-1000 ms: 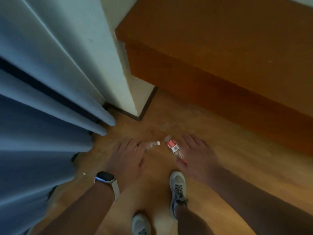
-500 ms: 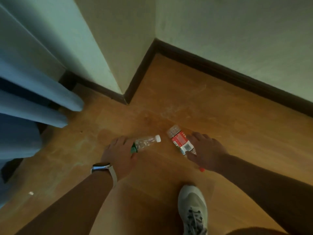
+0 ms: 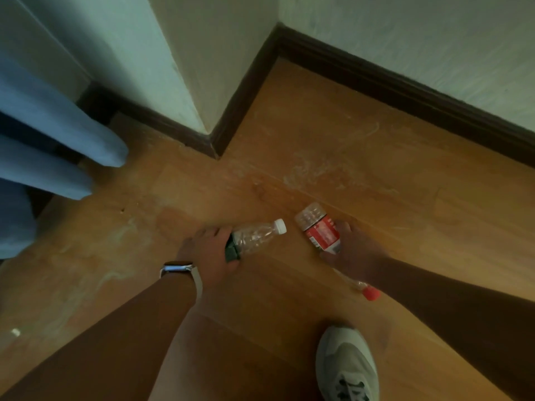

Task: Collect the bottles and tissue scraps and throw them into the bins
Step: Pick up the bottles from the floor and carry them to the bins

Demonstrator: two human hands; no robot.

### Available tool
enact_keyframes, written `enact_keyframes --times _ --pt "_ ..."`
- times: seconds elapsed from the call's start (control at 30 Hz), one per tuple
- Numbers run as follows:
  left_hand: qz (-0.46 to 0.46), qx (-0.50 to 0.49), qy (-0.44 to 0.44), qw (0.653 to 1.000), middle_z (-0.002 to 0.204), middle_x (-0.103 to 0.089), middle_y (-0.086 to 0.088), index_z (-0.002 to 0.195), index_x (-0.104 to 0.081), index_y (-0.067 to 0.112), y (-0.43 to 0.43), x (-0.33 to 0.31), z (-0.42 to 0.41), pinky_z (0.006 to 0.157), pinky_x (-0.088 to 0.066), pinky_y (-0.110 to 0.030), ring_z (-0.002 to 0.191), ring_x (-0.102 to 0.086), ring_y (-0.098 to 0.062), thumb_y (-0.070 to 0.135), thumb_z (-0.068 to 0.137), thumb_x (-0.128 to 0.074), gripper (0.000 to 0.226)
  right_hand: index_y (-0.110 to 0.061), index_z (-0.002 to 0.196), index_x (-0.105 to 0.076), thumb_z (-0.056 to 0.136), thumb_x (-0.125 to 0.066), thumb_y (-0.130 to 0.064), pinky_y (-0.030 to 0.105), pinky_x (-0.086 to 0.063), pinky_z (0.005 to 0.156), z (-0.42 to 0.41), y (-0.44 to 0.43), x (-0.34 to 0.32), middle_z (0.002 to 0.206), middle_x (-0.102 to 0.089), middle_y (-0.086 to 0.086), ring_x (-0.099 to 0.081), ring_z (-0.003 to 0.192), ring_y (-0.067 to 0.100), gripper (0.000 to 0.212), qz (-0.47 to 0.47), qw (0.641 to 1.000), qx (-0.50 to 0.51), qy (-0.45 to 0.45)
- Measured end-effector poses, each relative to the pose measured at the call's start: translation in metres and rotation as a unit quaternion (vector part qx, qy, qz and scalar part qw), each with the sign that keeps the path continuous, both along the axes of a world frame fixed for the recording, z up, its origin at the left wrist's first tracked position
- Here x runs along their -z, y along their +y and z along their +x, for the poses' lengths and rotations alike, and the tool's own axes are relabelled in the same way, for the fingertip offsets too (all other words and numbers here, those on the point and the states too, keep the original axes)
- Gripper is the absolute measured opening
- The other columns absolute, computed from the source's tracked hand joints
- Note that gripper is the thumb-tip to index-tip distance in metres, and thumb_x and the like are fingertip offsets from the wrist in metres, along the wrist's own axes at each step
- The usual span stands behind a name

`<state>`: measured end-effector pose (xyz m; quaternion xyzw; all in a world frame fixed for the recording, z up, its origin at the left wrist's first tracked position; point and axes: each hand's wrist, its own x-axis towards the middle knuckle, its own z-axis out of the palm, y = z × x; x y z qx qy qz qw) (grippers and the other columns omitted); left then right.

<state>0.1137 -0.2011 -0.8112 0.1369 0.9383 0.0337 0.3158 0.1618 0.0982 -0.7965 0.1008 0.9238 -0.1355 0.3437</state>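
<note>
At the far left we noted blue curtain folds hanging down to the wooden floor, and low on the floor near them a small white scrap, too small for us to say whether it was tissue. Behind the curtain ran a pale wall with a dark baseboard that turned a corner toward the middle of the view. Moving right, we recorded the left hand, a watch on its wrist, with fingers curled around the green-labelled base end of a clear plastic bottle; that bottle lay low over the floor, its white cap pointing right and slightly away from us. We could not tell whether it was touching the boards or was just lifted clear. Just beside the white cap, apart from it, was the bottom end of a second bottle with a red label, angled back toward us. The right hand was closed over its middle, thumb on the near side, and its red cap stuck out beneath the wrist. Pale scuff marks streaked the floor beyond both bottles. At lower right we saw one grey laced shoe planted on the boards.
</note>
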Motion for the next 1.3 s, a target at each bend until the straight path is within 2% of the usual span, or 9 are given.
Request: enact_keyframes --times 0.27,0.37,0.47,0.7,0.83,0.97,1.1,1.2,1.3 --pt "0.111 -0.171 -0.057 0.977 0.127 -0.056 -0.002 0.139 -0.039 0.027 -0.01 -0.023 0.01 0.084 -0.054 -0.041 0.104 -0.06 -0.025 0.055 0.078 -0.069 0.073 -0.021 0.141 -0.031 0.078 -0.069 -0.054 0.038 -0.05 0.081 -0.005 0.0 -0.016 0.127 -0.052 0.007 -0.057 0.105 0.026 0.081 -0.008 0.999 0.031 0.001" --pt "0.202 -0.263 -0.06 0.941 0.107 -0.064 0.003 0.114 -0.049 0.03 -0.009 -0.053 0.021 0.073 -0.058 -0.042 0.087 -0.065 -0.018 0.048 0.076 -0.074 0.048 -0.021 0.134 -0.036 0.075 -0.072 -0.048 0.033 -0.047 0.072 0.001 -0.003 -0.044 0.114 -0.057 0.005 -0.058 0.091 0.024 0.074 -0.053 0.995 0.079 0.023" --pt "0.231 -0.276 -0.05 0.932 0.099 -0.063 0.007 0.106 -0.051 0.032 -0.007 -0.098 0.034 0.062 -0.058 -0.032 0.078 -0.065 -0.012 0.043 0.076 -0.077 0.042 -0.022 0.129 -0.039 0.074 -0.073 -0.045 0.03 -0.043 0.065 0.016 -0.013 -0.086 0.106 -0.058 0.002 -0.058 0.084 0.021 0.069 -0.088 0.988 0.114 0.047" --pt "0.298 -0.314 -0.04 0.9 0.102 -0.063 0.011 0.113 -0.053 0.032 -0.011 -0.252 0.06 0.057 -0.051 -0.016 0.078 -0.064 -0.004 0.041 0.074 -0.079 0.048 -0.028 0.126 -0.039 0.073 -0.073 -0.048 0.025 -0.04 0.058 0.045 -0.05 -0.228 0.103 -0.06 -0.006 -0.059 0.08 0.008 0.066 -0.152 0.977 0.131 0.065" --pt "0.311 -0.324 -0.024 0.893 0.105 -0.057 0.018 0.12 -0.049 0.037 -0.016 -0.367 0.074 0.062 -0.048 -0.018 0.081 -0.058 0.002 0.042 0.075 -0.078 0.054 -0.032 0.123 -0.04 0.073 -0.073 -0.049 0.022 -0.04 0.056 0.056 -0.067 -0.333 0.099 -0.062 -0.01 -0.059 0.077 0.003 0.062 -0.184 0.97 0.144 0.071" --pt "0.322 -0.342 -0.008 0.883 0.096 -0.065 0.014 0.113 -0.053 0.04 -0.028 -0.476 0.084 0.062 -0.058 -0.03 0.073 -0.066 -0.002 0.05 0.071 -0.077 0.049 -0.039 0.115 -0.041 0.072 -0.072 -0.052 0.02 -0.04 0.059 0.062 -0.081 -0.437 0.098 -0.061 -0.014 -0.058 0.077 -0.001 0.054 -0.199 0.963 0.156 0.093" --pt "0.346 -0.332 0.027 0.877 0.089 -0.065 0.019 0.109 -0.052 0.043 -0.034 -0.575 0.085 0.059 -0.05 -0.017 0.072 -0.061 0.009 0.042 0.074 -0.078 0.043 -0.04 0.123 -0.038 0.073 -0.074 -0.052 0.021 -0.047 0.069 0.064 -0.086 -0.53 0.098 -0.059 -0.017 -0.058 0.08 -0.001 0.063 -0.207 0.957 0.168 0.113" --pt "0.362 -0.303 0.054 0.88 0.096 -0.061 0.023 0.109 -0.049 0.043 -0.04 -0.647 0.093 0.065 -0.045 -0.016 0.082 -0.059 0.007 0.039 0.075 -0.078 0.045 -0.036 0.119 -0.038 0.078 -0.073 -0.045 0.02 -0.047 0.062 0.073 -0.088 -0.604 0.094 -0.06 -0.018 -0.061 0.078 0.0 0.055 -0.212 0.954 0.165 0.132" --pt "0.379 -0.305 0.064 0.871 0.102 -0.061 0.019 0.116 -0.05 0.039 -0.047 -0.702 0.104 0.075 -0.051 -0.025 0.091 -0.06 0.001 0.041 0.075 -0.076 0.048 -0.041 0.115 -0.034 0.079 -0.073 -0.044 0.022 -0.048 0.063 0.085 -0.092 -0.67 0.095 -0.059 -0.019 -0.061 0.079 -0.001 0.053 -0.215 0.949 0.16 0.167"
